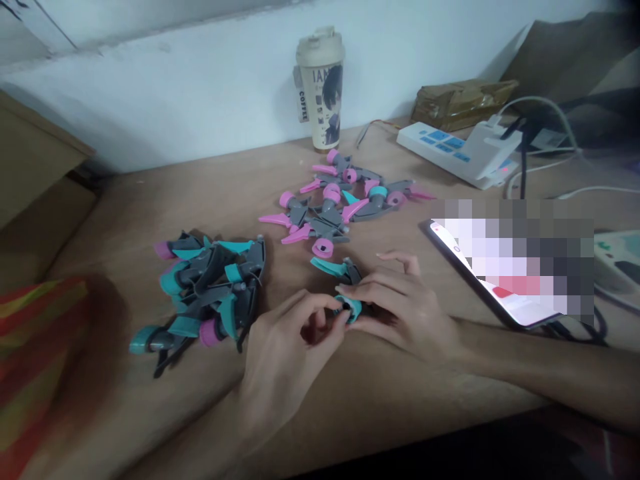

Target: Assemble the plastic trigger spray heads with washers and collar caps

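In the head view, my right hand is closed around a grey trigger spray head with a teal trigger and a teal collar. The collar's dark opening faces me. My left hand meets it from the left, thumb and forefinger pinched at that opening; what sits between the fingertips is too small to make out. Left of my hands lies a pile of grey spray heads, mostly with teal parts and a few pink collars. Behind my hands is a second pile of spray heads, mostly with pink triggers and collars.
A coffee tumbler stands against the wall. At the right are a white power strip with cables, a taped carton and a lit phone, partly pixelated. A red-yellow striped bag lies at the left edge.
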A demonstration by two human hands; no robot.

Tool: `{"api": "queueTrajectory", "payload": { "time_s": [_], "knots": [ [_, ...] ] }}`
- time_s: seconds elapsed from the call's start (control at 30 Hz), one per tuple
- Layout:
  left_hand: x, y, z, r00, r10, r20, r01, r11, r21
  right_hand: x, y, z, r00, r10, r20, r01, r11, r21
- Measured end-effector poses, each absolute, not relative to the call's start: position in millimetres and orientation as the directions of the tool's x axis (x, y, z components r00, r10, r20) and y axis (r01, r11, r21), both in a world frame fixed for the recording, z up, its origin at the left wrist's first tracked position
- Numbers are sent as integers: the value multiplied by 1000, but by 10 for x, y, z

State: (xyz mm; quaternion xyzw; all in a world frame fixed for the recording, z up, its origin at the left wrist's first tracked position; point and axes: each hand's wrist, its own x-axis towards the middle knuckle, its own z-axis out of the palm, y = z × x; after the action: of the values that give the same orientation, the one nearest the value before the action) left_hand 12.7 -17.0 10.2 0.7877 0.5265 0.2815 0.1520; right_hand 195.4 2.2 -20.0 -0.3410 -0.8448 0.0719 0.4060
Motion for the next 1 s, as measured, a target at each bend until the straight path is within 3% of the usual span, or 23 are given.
{"api": "queueTrajectory", "payload": {
  "time_s": [0.23,0.37,0.47,0.67,0.73,0.8,0.87,0.93,1.0],
  "knots": [
    [141,-146,36,295,911,288,690,-411,596,1942,21,-204,-436,653,619,545,739,-396],
    [80,-41,58,428,865,261,645,-495,583,1931,37,-198,-403,696,595,564,701,-437],
    [18,23,118,536,802,265,660,-594,461,1920,55,-201,-408,690,598,551,708,-441],
    [-77,58,234,804,528,274,553,-833,-16,1914,64,-222,-470,665,580,513,741,-434],
    [-92,55,221,824,479,301,524,-848,-85,1916,61,-210,-464,671,579,508,736,-447],
    [-83,39,172,772,524,361,565,-825,-11,1915,60,-190,-441,689,576,517,719,-464],
    [-45,16,104,616,671,413,659,-726,196,1910,59,-176,-402,707,582,541,696,-472],
    [8,-8,45,429,827,364,704,-558,439,1902,57,-177,-383,712,589,566,685,-459],
    [53,-25,11,343,904,255,654,-424,627,1894,54,-188,-386,704,595,588,686,-430]
  ]
}}
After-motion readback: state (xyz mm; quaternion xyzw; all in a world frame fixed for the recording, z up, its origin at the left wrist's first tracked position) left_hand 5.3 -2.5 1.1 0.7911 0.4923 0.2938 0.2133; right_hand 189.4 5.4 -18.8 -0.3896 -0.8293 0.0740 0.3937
